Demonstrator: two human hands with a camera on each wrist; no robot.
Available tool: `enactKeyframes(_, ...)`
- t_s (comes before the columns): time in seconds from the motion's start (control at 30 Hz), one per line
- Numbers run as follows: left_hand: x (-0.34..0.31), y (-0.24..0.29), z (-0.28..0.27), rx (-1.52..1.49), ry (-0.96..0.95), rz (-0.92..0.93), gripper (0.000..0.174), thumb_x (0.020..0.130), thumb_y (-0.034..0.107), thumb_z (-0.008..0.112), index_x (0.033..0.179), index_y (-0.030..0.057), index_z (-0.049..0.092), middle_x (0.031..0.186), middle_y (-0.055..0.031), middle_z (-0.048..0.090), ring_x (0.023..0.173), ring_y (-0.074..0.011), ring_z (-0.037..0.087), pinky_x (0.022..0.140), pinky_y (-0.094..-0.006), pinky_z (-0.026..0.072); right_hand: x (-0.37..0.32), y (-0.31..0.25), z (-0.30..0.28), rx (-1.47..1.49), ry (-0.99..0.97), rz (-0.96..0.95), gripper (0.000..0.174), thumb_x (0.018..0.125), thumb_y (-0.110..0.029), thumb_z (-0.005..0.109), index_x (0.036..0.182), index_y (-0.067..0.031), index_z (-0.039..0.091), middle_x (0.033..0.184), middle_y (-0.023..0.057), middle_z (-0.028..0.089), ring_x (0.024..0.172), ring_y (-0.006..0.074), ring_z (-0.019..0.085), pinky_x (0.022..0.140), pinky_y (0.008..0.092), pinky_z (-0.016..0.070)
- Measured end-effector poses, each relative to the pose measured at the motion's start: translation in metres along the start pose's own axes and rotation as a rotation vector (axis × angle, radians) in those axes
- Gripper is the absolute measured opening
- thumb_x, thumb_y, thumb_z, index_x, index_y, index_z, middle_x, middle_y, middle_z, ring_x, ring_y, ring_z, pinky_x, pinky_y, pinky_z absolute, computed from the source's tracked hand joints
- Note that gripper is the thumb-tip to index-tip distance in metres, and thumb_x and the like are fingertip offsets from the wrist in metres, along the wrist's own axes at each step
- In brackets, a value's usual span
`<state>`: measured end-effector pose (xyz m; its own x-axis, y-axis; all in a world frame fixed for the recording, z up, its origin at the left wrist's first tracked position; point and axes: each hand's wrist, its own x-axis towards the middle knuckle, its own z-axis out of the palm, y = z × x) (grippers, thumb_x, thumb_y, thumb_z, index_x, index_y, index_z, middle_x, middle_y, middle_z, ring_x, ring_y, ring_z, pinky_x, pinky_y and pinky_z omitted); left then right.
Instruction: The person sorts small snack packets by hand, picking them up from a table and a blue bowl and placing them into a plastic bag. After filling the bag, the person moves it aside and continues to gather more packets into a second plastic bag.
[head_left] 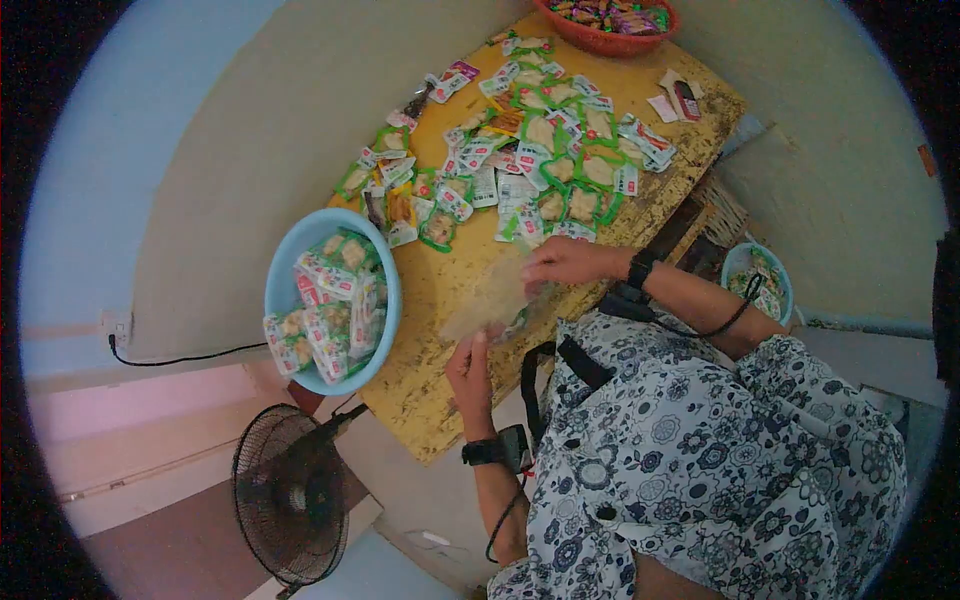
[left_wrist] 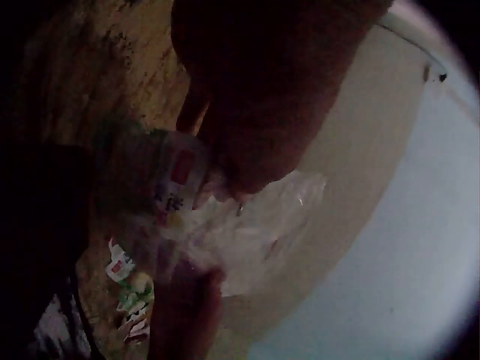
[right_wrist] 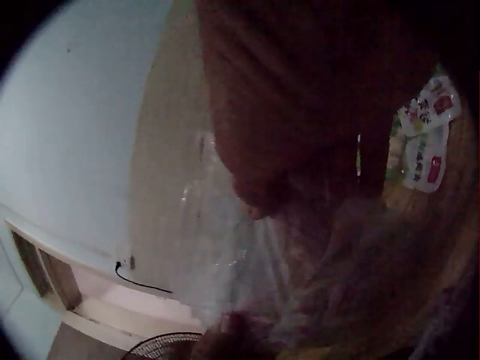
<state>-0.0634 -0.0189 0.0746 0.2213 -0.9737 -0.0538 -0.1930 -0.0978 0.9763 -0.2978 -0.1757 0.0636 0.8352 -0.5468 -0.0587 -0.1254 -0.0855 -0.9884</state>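
Observation:
A clear plastic bag is stretched between both hands over the table's near edge. My left hand pinches its lower end, thumb up against the film. At the other end my right hand grips the bag with bent fingers. Through the film, a white packet with a red label shows close to the left hand in the left wrist view. Crinkled film spreads below the right hand in the right wrist view. Both wrist views are dark, and part of the bag is hidden by the hands.
Many snack packets lie spread over the worn yellow table. A blue basin of packets stands at the left edge, a red basin at the far end. A black fan stands below; another basin sits at the right.

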Motion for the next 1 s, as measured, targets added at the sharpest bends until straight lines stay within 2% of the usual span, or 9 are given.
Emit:
enactKeyframes(0.1, -0.005, 0.017, 0.010, -0.007, 0.064, -0.108, 0.035, 0.097, 0.023, 0.059, 0.119, -0.0027, 0.065, 0.091, -0.0076, 0.071, 0.091, -0.0121, 0.061, 0.088, -0.0308, 0.0468, 0.005, 0.010, 0.004, -0.031, 0.095, 0.125, 0.029, 0.097, -0.026, 0.057, 0.091, -0.0001, 0.070, 0.086, 0.0061, 0.072, 0.080, 0.0134, 0.067, 0.073, 0.0311, 0.0531)
enactKeyframes(0.2, -0.001, 0.005, 0.007, 0.099, 0.109, -0.140, 0.046, 0.093, 0.024, 0.064, 0.130, -0.0044, 0.056, 0.084, -0.0056, 0.067, 0.086, -0.0124, 0.059, 0.085, -0.0305, 0.0476, 0.011, 0.020, 0.005, -0.166, 0.152, 0.171, 0.027, 0.090, -0.027, 0.064, 0.081, -0.0023, 0.067, 0.077, 0.0059, 0.069, 0.072, 0.0128, 0.065, 0.063, 0.0323, 0.0507)
enactKeyframes(0.3, 0.003, -0.005, 0.006, 0.196, 0.128, -0.188, 0.062, 0.089, 0.025, 0.069, 0.140, -0.0017, 0.046, 0.089, -0.0067, 0.064, 0.082, -0.0138, 0.057, 0.084, -0.0301, 0.0486, 0.018, 0.030, 0.004, -0.338, 0.181, 0.168, 0.027, 0.080, -0.029, 0.071, 0.074, -0.0040, 0.064, 0.069, 0.0060, 0.063, 0.065, 0.0146, 0.062, 0.057, 0.0339, 0.0465)
enactKeyframes(0.4, 0.006, -0.005, 0.010, 0.324, 0.209, -0.015, 0.072, 0.085, 0.024, 0.072, 0.145, 0.0011, 0.039, 0.112, -0.0142, 0.063, 0.095, -0.0233, 0.060, 0.090, -0.0357, 0.0475, 0.022, 0.038, 0.003, -0.497, 0.187, 0.209, 0.028, 0.072, -0.030, 0.074, 0.071, -0.0049, 0.062, 0.065, 0.0057, 0.060, 0.060, 0.0181, 0.058, 0.055, 0.0357, 0.0438)
enactKeyframes(0.5, 0.013, 0.028, 0.018, 0.776, 0.304, 0.392, 0.073, 0.080, 0.015, 0.074, 0.142, 0.0004, 0.041, 0.123, -0.0201, 0.056, 0.110, -0.0345, 0.055, 0.096, -0.0414, 0.0432, 0.027, 0.043, 0.004, -0.559, 0.178, 0.204, 0.031, 0.068, -0.032, 0.077, 0.070, -0.0054, 0.061, 0.064, 0.0056, 0.059, 0.058, 0.0204, 0.057, 0.054, 0.0370, 0.0427)
enactKeyframes(0.6, 0.021, 0.033, 0.022, 0.883, 0.078, 0.559, 0.073, 0.078, 0.016, 0.075, 0.141, 0.0014, 0.042, 0.131, -0.0238, 0.052, 0.116, -0.0412, 0.052, 0.099, -0.0461, 0.0418, 0.030, 0.044, 0.003, -0.509, 0.139, 0.265, 0.033, 0.065, -0.032, 0.080, 0.069, -0.0059, 0.060, 0.063, 0.0052, 0.059, 0.058, 0.0202, 0.056, 0.053, 0.0377, 0.0419)
enactKeyframes(0.7, 0.023, 0.038, 0.033, 0.801, -0.207, 0.570, 0.068, 0.079, 0.018, 0.074, 0.139, 0.0017, 0.045, 0.132, -0.0229, 0.053, 0.116, -0.0401, 0.053, 0.098, -0.0457, 0.0428, 0.032, 0.043, 0.002, -0.466, 0.115, 0.312, 0.034, 0.063, -0.032, 0.082, 0.068, -0.0063, 0.060, 0.062, 0.0045, 0.059, 0.058, 0.0194, 0.057, 0.052, 0.0375, 0.0420)
enactKeyframes(0.9, 0.031, 0.017, 0.041, 0.906, -0.409, 0.154, 0.057, 0.079, 0.019, 0.073, 0.131, 0.0047, 0.055, 0.113, -0.0204, 0.065, 0.101, -0.0365, 0.062, 0.085, -0.0456, 0.0482, 0.033, 0.047, 0.000, -0.417, 0.187, 0.346, 0.032, 0.066, -0.030, 0.081, 0.069, -0.0066, 0.060, 0.063, 0.0039, 0.060, 0.057, 0.0174, 0.057, 0.052, 0.0353, 0.0429)
enactKeyframes(1.0, 0.037, 0.007, 0.041, 0.903, -0.302, 0.229, 0.041, 0.083, 0.023, 0.070, 0.120, 0.0060, 0.064, 0.095, -0.0191, 0.069, 0.087, -0.0368, 0.065, 0.076, -0.0444, 0.0504, 0.035, 0.054, 0.006, -0.410, 0.352, 0.233, 0.027, 0.074, -0.028, 0.076, 0.072, -0.0064, 0.060, 0.067, 0.0038, 0.062, 0.057, 0.0149, 0.058, 0.051, 0.0335, 0.0439)
